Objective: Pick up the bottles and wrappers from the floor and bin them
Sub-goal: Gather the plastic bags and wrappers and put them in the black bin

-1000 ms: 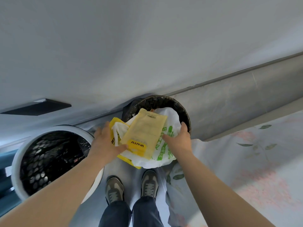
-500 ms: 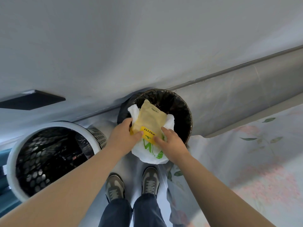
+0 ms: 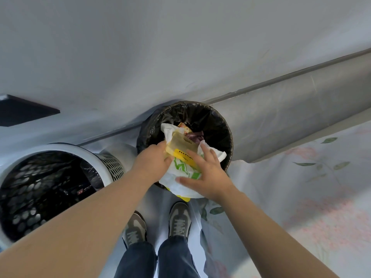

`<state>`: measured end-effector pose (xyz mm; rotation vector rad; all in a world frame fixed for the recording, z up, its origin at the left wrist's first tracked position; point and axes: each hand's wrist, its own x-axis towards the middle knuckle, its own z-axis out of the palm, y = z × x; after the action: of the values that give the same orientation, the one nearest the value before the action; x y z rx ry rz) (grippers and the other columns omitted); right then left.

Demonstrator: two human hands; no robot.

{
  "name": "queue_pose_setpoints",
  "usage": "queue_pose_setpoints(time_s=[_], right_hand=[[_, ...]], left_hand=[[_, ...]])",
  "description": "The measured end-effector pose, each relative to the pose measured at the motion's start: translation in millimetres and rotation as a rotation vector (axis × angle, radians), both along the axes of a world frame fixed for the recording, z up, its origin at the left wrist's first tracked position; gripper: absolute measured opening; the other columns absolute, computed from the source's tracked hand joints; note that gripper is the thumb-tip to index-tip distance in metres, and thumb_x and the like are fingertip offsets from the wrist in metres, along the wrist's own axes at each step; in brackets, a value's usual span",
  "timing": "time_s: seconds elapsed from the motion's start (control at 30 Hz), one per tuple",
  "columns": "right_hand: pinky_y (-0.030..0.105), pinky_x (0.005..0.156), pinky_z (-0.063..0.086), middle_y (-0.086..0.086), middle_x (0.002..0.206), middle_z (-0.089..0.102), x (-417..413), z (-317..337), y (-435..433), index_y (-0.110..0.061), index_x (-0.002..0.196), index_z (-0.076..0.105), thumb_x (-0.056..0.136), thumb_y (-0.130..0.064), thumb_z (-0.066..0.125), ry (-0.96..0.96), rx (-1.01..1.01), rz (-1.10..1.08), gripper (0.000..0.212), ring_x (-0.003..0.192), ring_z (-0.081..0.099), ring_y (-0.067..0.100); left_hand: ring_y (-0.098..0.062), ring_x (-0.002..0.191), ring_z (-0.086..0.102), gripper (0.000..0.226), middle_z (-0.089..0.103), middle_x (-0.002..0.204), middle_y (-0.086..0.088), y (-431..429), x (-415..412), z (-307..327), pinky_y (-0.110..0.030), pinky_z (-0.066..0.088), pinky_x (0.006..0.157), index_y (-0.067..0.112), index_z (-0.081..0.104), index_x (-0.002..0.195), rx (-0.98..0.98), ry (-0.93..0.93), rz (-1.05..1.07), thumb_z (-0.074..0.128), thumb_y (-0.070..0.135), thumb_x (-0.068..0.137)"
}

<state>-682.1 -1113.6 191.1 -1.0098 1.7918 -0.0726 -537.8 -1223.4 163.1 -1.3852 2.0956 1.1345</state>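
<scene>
A round bin with a black liner stands against the wall, with some rubbish deep inside. Over its near rim lies a bundle of wrappers: a yellow-tan packet on top of a white plastic bag with green print. My left hand grips the bundle at its left side, fingers curled over the packet's edge. My right hand lies on the bag with straight, spread fingers, pressing it down. The underside of the bundle is hidden.
A white perforated basket with dark contents stands to the left of the bin. A floral sheet covers the floor on the right. My two shoes are just in front of the bin. A grey skirting runs along the wall.
Both hands have carried the wrapper bundle forward and down into the bin's mouth. My right hand has gone from gripping the bag's edge to lying flat on it with spread fingers.
</scene>
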Motion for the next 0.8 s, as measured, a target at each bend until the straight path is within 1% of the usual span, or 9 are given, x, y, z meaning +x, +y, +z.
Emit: queue_pose_setpoints(time_s=[0.1, 0.17, 0.23, 0.3, 0.4, 0.47, 0.57, 0.7, 0.8], right_hand=[[0.042, 0.117, 0.019, -0.006, 0.162, -0.005, 4.9, -0.5, 6.6, -0.041, 0.148, 0.024, 0.075, -0.055, 0.071, 0.128, -0.003, 0.141, 0.088, 0.149, -0.010, 0.024], [0.038, 0.114, 0.028, 0.000, 0.158, 0.019, 6.7, -5.7, 6.0, -0.033, 0.146, 0.034, 0.084, -0.042, 0.067, 0.161, -0.009, 0.158, 0.071, 0.147, 0.014, 0.026], [0.034, 0.103, 0.041, 0.001, 0.144, 0.044, 6.3, -13.6, 1.3, -0.026, 0.139, 0.047, 0.089, -0.031, 0.063, 0.175, -0.053, 0.071, 0.053, 0.133, 0.040, 0.025], [0.035, 0.090, 0.047, 0.006, 0.132, 0.053, 3.7, -21.2, -8.4, -0.018, 0.133, 0.054, 0.091, -0.029, 0.059, 0.247, -0.077, -0.139, 0.043, 0.117, 0.053, 0.027], [0.043, 0.092, 0.048, 0.012, 0.137, 0.045, -2.2, -27.3, -22.3, -0.014, 0.142, 0.037, 0.093, -0.039, 0.056, 0.437, 0.003, -0.372, 0.059, 0.118, 0.050, 0.034], [0.045, 0.095, 0.047, 0.012, 0.140, 0.040, -1.0, -29.1, -28.5, -0.016, 0.147, 0.025, 0.090, -0.046, 0.058, 0.432, 0.088, -0.229, 0.072, 0.122, 0.047, 0.034], [0.043, 0.099, 0.046, 0.008, 0.142, 0.040, 6.8, -25.4, -32.6, -0.019, 0.146, 0.027, 0.087, -0.046, 0.062, 0.356, 0.053, 0.004, 0.074, 0.129, 0.042, 0.030], [0.040, 0.101, 0.045, 0.005, 0.144, 0.039, 6.0, -9.1, -27.3, -0.020, 0.143, 0.033, 0.086, -0.040, 0.064, 0.393, 0.000, 0.006, 0.068, 0.132, 0.038, 0.027], [0.039, 0.102, 0.044, 0.003, 0.148, 0.034, 3.7, 9.5, -20.1, -0.020, 0.143, 0.034, 0.089, -0.036, 0.062, 0.408, -0.028, 0.036, 0.063, 0.132, 0.037, 0.026]], left_hand=[[-0.029, 0.093, 0.057, 0.041, 0.056, 0.102, -0.011, -1.6, 3.2, -4.5, -0.036, 0.049, 0.076, 0.018, 0.046, 0.129, 0.013, 0.011, 0.002, 0.051, 0.034, 0.092], [-0.029, 0.097, 0.056, 0.048, 0.053, 0.108, -0.012, -2.1, 4.1, -4.9, -0.036, 0.047, 0.078, 0.020, 0.040, 0.137, 0.023, 0.023, 0.006, 0.051, 0.032, 0.092], [-0.030, 0.107, 0.053, 0.055, 0.048, 0.122, -0.014, -2.0, 5.4, -2.3, -0.035, 0.045, 0.086, 0.020, 0.032, 0.145, 0.018, 0.026, 0.013, 0.048, 0.032, 0.094], [-0.031, 0.120, 0.048, 0.062, 0.037, 0.138, -0.015, -1.3, 7.6, 2.2, -0.034, 0.040, 0.098, 0.018, 0.023, 0.150, 0.012, 0.031, 0.047, 0.047, 0.035, 0.096], [-0.028, 0.125, 0.046, 0.067, 0.028, 0.147, -0.012, -0.3, 11.5, 8.2, -0.034, 0.037, 0.104, 0.020, 0.016, 0.152, 0.010, 0.076, 0.077, 0.047, 0.038, 0.096], [-0.027, 0.129, 0.042, 0.067, 0.027, 0.149, -0.010, 0.9, 13.8, 9.4, -0.033, 0.036, 0.106, 0.021, 0.018, 0.152, 0.005, 0.089, 0.068, 0.049, 0.038, 0.095], [-0.025, 0.128, 0.043, 0.063, 0.029, 0.148, -0.009, 2.3, 14.0, 12.8, -0.030, 0.037, 0.103, 0.019, 0.024, 0.150, -0.003, 0.077, 0.075, 0.050, 0.035, 0.095], [-0.025, 0.107, 0.054, 0.045, 0.047, 0.128, -0.010, 3.5, 16.2, 22.1, -0.031, 0.046, 0.090, 0.015, 0.046, 0.134, -0.057, 0.073, 0.052, 0.055, 0.027, 0.092], [-0.023, 0.098, 0.055, 0.041, 0.053, 0.114, -0.008, 3.9, 20.8, 35.1, -0.034, 0.048, 0.085, 0.015, 0.052, 0.130, -0.043, 0.055, 0.008, 0.057, 0.025, 0.090]])
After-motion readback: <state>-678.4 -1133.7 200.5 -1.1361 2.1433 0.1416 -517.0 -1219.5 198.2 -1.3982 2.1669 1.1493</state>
